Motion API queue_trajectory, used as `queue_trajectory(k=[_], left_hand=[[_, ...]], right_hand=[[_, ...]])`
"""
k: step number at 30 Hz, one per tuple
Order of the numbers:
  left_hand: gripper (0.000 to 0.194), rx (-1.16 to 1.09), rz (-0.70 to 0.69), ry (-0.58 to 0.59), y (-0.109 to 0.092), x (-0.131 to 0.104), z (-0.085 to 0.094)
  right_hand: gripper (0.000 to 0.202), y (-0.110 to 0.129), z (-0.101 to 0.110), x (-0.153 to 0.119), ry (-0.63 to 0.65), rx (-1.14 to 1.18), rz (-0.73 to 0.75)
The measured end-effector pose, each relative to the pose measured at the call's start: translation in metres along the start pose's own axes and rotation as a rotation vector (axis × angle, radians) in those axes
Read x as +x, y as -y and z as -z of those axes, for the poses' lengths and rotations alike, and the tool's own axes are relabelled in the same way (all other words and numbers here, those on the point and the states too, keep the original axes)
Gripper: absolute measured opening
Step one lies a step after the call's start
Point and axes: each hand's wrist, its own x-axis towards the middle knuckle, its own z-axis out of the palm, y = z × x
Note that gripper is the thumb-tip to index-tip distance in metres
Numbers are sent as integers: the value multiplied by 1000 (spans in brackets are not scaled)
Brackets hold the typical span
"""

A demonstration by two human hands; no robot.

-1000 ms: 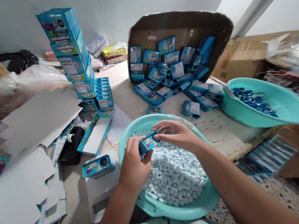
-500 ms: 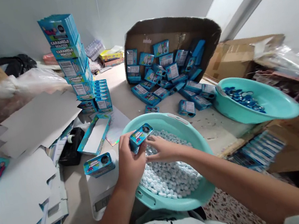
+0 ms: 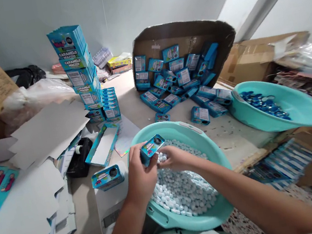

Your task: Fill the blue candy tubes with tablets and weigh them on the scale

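My left hand [image 3: 141, 171] is wrapped round a small blue box [image 3: 152, 148] with a dark round spot on its top, held over the near-left part of a turquoise tub [image 3: 217, 158]. White candies [image 3: 184, 196] fill much of the tub. Just beside the held box, my right hand [image 3: 175, 159] has its fingers closed round several white candies [image 3: 162, 156]. To the left, a similar blue box [image 3: 107, 178] rests on a white scale [image 3: 102, 198], whose display is partly behind my left forearm.
A tall stack of blue packs [image 3: 77, 78] stands at back left. Small blue boxes spill from a tipped carton [image 3: 154, 37]. At right is a second turquoise tub [image 3: 307, 107] with blue pieces. Grey-white card sheets [image 3: 35, 201] and an open blue tray [image 3: 102, 146] lie left.
My right hand has closed on candies and come up beside the held box. The whole view has shifted slightly, so things appear a little lower and further right.
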Motion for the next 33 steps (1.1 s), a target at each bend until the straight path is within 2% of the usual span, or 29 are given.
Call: queue_trajectory(k=[5,8,11,14,17,25,33], left_hand=[[26,29,1,20,1,0,-2],[28,55,2,112,1,0,-2],[33,76,-46,231,1,1,-2],[33,77,-98,333,-1,0,-1],[33,67,-114,372,-3,0,0],[30,43,-105,380,-2,0,1],[33,48,-113,381,-2,0,1]], right_hand=[[32,11,27,-6,-306,285,-86],[37,26,36,-11,-475,482,-60],[38,42,34,-13,-566,661,-17],[37,54,27,-14,-586,782,14],[37,58,23,-13,-602,848,37],[28,58,17,-14,-581,841,148],[25,58,16,-14,-599,887,113]])
